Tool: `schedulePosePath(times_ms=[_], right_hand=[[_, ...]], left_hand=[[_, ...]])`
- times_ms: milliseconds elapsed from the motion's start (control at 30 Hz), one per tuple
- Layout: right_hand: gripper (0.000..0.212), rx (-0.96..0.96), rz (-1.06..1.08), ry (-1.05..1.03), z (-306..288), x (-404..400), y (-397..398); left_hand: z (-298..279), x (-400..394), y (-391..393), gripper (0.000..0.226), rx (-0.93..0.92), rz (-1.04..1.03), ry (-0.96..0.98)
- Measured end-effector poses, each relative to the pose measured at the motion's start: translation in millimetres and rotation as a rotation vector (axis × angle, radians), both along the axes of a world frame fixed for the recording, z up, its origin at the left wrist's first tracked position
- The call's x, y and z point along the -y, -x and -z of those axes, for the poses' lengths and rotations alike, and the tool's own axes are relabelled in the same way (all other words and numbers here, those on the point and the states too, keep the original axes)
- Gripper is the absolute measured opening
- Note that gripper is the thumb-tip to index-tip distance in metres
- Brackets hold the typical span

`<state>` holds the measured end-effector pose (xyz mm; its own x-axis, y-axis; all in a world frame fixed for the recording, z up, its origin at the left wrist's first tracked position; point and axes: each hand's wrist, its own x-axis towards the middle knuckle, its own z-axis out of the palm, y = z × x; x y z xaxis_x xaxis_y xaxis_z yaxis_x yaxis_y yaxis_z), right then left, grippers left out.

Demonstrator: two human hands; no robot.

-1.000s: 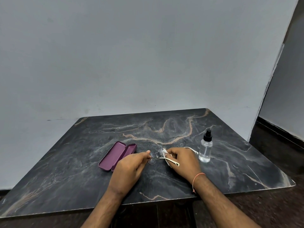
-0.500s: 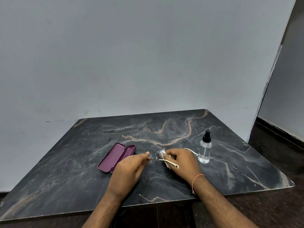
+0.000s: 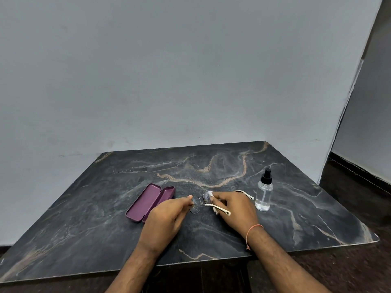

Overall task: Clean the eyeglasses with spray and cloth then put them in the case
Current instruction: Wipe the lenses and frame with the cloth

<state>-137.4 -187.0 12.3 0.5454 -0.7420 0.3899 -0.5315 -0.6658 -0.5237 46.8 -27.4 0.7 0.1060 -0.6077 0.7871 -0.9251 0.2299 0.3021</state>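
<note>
The eyeglasses (image 3: 197, 205), thin-framed with clear lenses and cream temple arms, hover just above the dark marble table (image 3: 105, 218) near its middle. My left hand (image 3: 167, 218) pinches the frame at its left end. My right hand (image 3: 234, 210) pinches a small white cloth (image 3: 211, 196) against the right lens; most of the cloth is hidden under the fingers. An open purple glasses case (image 3: 148, 203) lies to the left of my left hand. A clear spray bottle (image 3: 264, 194) with a black nozzle stands upright to the right of my right hand.
The table backs onto a plain grey wall. Its front edge runs just under my forearms, and its right corner (image 3: 374, 240) ends beside dark flooring.
Both hands stay at the glasses. The fingers of my right hand with the cloth shift slightly over the right lens; case and bottle have not moved.
</note>
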Motion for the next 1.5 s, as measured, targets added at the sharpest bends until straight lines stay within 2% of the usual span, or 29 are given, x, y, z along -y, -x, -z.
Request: schedulePosePath(times_ms=[133, 300, 467, 633, 767, 900, 1033, 1133, 1233, 1333, 1400, 1500], right_hand=[[0.023, 0.036, -0.084, -0.012, -4.3, -4.5, 3.7], [0.039, 0.042, -0.002, -0.054, -3.7, -3.6, 1.8], [0.016, 0.079, -0.051, -0.054, -8.4, -6.9, 2.3], [0.018, 0.064, -0.087, -0.065, -7.5, -7.4, 4.0], [0.037, 0.074, -0.02, -0.025, -4.0, -3.1, 2.1], [0.021, 0.067, -0.068, 0.014, -8.1, -7.3, 2.4], [0.011, 0.057, -0.084, -0.088, -15.2, -12.9, 4.3], [0.022, 0.114, -0.078, -0.068, -14.9, -14.7, 4.8], [0.01, 0.247, -0.095, -0.068, -13.0, -18.7, 6.9], [0.012, 0.316, -0.155, -0.017, -14.5, -25.6, 9.4], [0.01, 0.382, -0.211, -0.12, -16.1, -32.8, 7.6], [0.013, 0.444, -0.263, -0.406, -19.0, -49.7, -0.1]], left_hand=[[-0.2, -0.6, -0.4, 0.028, -0.011, -0.012, 0.007], [-0.6, -0.3, 0.0, 0.029, -0.017, -0.01, 0.003], [0.2, -0.9, -1.5, 0.027, -0.013, -0.006, -0.003], [-3.8, -1.4, 2.1, 0.027, -0.019, -0.022, 0.015], [-1.7, -1.2, 1.2, 0.02, -0.013, -0.014, 0.002], [-0.4, -0.2, -0.1, 0.023, -0.026, -0.023, 0.001], [-4.2, 1.1, -1.1, 0.02, -0.115, -0.084, -0.015], [-6.7, 2.5, -0.1, 0.022, -0.17, -0.112, -0.021], [-9.0, 2.4, -1.5, 0.017, -0.213, -0.15, 0.02], [-8.9, 1.8, -3.7, 0.017, -0.273, -0.194, 0.042], [-8.1, 2.1, -7.3, 0.017, -0.335, -0.196, 0.061], [-9.6, 2.6, -10.7, 0.018, -0.485, -0.194, 0.12]])
